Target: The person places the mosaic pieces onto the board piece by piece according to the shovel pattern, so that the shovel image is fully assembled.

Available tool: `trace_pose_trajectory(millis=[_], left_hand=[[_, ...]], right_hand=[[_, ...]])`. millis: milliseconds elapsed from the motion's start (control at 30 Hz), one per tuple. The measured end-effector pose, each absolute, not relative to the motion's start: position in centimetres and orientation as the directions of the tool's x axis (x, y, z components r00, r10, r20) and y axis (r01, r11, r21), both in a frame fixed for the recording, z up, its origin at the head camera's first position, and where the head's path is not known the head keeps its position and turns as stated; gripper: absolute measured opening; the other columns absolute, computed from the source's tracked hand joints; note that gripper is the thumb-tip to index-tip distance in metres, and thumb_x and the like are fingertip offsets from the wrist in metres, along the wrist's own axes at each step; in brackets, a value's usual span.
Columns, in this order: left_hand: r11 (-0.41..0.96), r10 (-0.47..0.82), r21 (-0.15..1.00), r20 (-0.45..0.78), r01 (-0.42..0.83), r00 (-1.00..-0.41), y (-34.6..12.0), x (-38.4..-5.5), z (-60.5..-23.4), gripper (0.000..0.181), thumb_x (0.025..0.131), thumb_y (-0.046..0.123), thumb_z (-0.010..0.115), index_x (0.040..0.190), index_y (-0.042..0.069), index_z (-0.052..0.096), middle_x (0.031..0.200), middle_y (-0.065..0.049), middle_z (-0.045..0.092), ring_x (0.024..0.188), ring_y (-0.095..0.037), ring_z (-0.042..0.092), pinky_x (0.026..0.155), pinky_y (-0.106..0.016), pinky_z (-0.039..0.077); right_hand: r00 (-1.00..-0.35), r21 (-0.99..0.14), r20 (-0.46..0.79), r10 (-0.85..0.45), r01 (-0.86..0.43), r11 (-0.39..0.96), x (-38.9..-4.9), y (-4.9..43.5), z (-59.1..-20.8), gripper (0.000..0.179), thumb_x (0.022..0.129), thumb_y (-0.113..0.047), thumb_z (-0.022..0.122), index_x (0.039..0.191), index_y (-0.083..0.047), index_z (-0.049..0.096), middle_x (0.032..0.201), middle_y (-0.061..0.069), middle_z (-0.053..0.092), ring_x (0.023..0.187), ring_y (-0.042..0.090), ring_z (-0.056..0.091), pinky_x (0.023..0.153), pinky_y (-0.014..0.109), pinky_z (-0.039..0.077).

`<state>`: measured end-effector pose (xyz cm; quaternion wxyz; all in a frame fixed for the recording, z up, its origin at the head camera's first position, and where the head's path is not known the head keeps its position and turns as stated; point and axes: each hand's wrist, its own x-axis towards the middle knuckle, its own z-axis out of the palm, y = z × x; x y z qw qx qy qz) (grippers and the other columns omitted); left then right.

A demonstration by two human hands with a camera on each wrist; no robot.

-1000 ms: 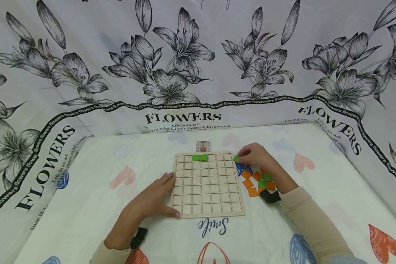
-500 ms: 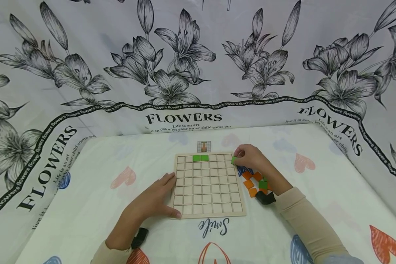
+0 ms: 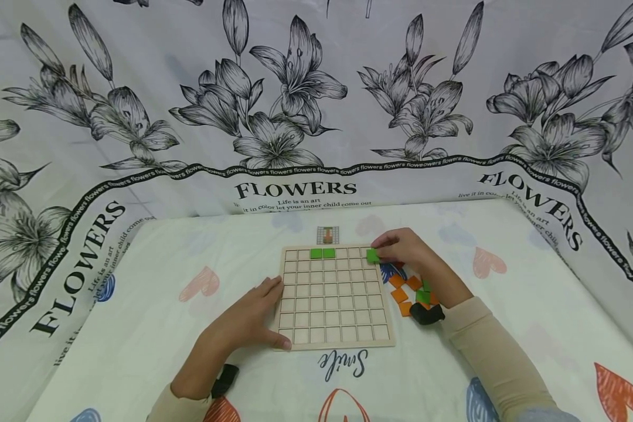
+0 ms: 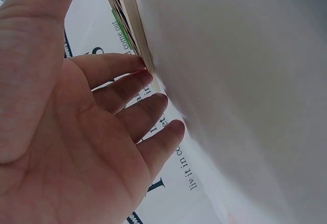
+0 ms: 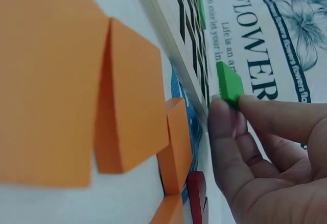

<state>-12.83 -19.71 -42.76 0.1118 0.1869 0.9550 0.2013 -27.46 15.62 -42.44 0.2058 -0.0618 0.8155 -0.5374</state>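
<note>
A wooden grid board (image 3: 330, 305) lies on the table, with two green square tiles (image 3: 323, 253) side by side in its far row. My left hand (image 3: 248, 319) steadies the board's left side, fingers extended along the edge and thumb at the near left corner. In the left wrist view the fingertips (image 4: 148, 73) meet the wooden edge. My right hand (image 3: 405, 249) pinches another green tile (image 5: 231, 85) between thumb and fingers, over the board's far right corner. The tile is tilted in the right wrist view.
Right of the board lie several loose orange tiles (image 3: 399, 295) and a few green ones (image 3: 423, 296), close under the right wrist. A red tile (image 5: 196, 196) shows among them. A small printed grid card (image 3: 327, 235) lies beyond the board. A flower-printed cloth (image 3: 295, 117) hangs behind.
My right hand has carried the green tile slightly left, from beside the board's far right corner to over it. The left hand has stayed on the board's left side.
</note>
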Motion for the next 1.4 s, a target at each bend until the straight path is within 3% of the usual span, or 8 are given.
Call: trace_pose_trajectory(millis=[267, 633, 1400], left_hand=[[0.85, 0.402, 0.426, -0.142, 0.31, -0.905, -19.8, -12.8, -42.7, 0.124, 0.063, 0.059, 0.088, 0.154, -0.003, 0.032, 0.161, -0.017, 0.027, 0.148, -0.039, 0.022, 0.116, -0.052, 0.028], [0.852, 0.402, 0.416, -0.134, 0.317, -0.906, -19.9, -12.8, -42.7, 0.124, 0.063, 0.059, 0.088, 0.154, -0.004, 0.032, 0.161, -0.018, 0.028, 0.147, -0.04, 0.024, 0.115, -0.052, 0.03], [0.854, 0.398, 0.422, -0.152, 0.305, -0.905, -19.6, -12.8, -42.6, 0.123, 0.063, 0.057, 0.089, 0.155, -0.002, 0.032, 0.161, -0.016, 0.028, 0.147, -0.038, 0.026, 0.115, -0.05, 0.031]], right_hand=[[-0.899, -0.934, -0.304, -0.315, 0.216, 0.284, -28.3, 15.0, -42.6, 0.022, 0.093, -0.003, 0.07, 0.113, 0.007, 0.07, 0.105, 0.015, 0.071, 0.089, 0.024, 0.072, 0.082, 0.033, 0.059], [-0.893, -0.939, -0.322, -0.314, 0.258, 0.229, -29.0, 13.8, -42.9, 0.022, 0.093, 0.003, 0.068, 0.113, 0.011, 0.068, 0.104, 0.017, 0.068, 0.083, 0.021, 0.072, 0.08, 0.032, 0.059], [-0.901, -0.918, -0.328, -0.283, 0.233, 0.322, -29.6, 10.5, -42.9, 0.017, 0.091, 0.003, 0.07, 0.107, 0.007, 0.072, 0.103, 0.017, 0.068, 0.079, 0.02, 0.073, 0.076, 0.033, 0.06]])
